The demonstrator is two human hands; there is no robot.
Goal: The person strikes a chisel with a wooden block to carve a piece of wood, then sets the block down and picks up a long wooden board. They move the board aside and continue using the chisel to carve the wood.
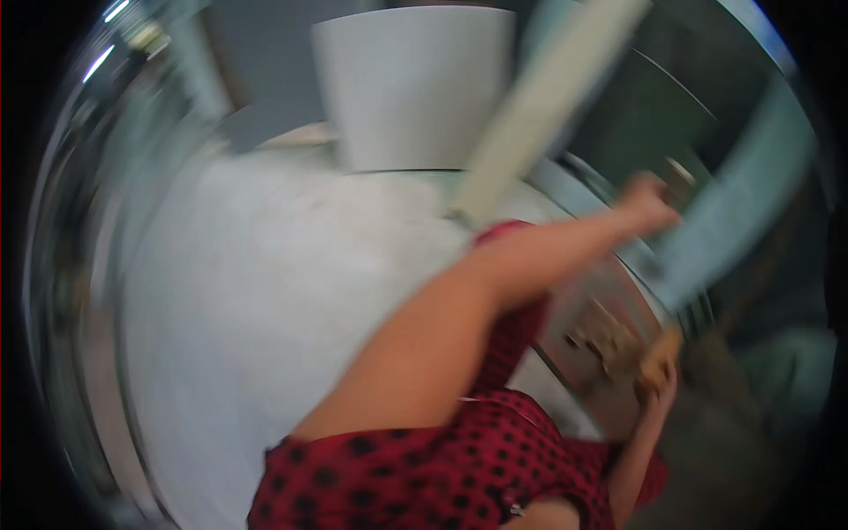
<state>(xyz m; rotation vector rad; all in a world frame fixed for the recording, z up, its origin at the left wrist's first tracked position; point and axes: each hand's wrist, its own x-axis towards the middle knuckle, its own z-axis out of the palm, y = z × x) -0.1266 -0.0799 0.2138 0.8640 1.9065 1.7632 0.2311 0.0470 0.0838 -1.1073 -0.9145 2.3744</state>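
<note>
My left hand (649,205) reaches far out to the upper right, its fingers closed. A small, pale, thin piece (680,173) shows at its fingertips, too blurred to name. My right hand (658,389) is lower on the right, closed around a yellowish-brown, block-like piece (659,355). Just left of that hand, several tan and brown pieces (605,340) lie in a loose heap on a brownish surface (574,353). Motion blur hides the finer details of both hands.
A large white panel or container (415,88) stands at the top middle. A cream beam (552,110) slants down beside it. Beyond my left hand are a dark green surface (649,132) and a light blue post (746,199). Pale floor (265,265) spreads on the left.
</note>
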